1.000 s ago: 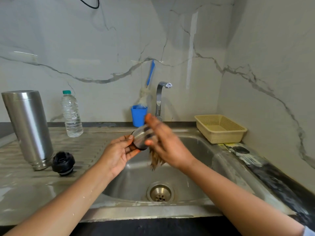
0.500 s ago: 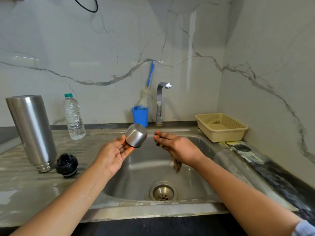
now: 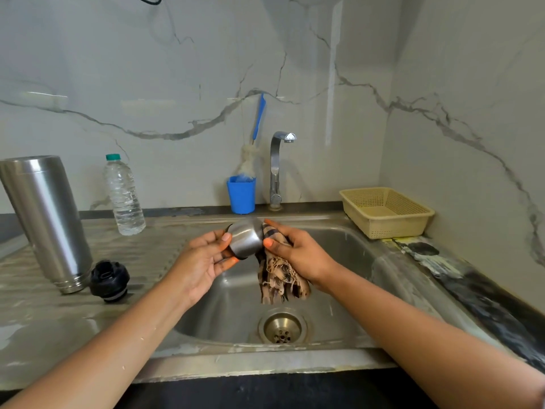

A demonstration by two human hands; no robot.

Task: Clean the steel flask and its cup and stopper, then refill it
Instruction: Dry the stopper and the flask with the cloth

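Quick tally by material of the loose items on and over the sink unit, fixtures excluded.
Steel: 2, the flask and the cup
Plastic: 5, the stopper, water bottle, blue holder, brush, basket
Fabric: 1, the cloth
Total: 8

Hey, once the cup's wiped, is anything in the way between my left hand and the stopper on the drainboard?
Nothing visible. The left hand holds the cup over the sink; the black stopper sits on bare drainboard left of it, with the flask behind it.
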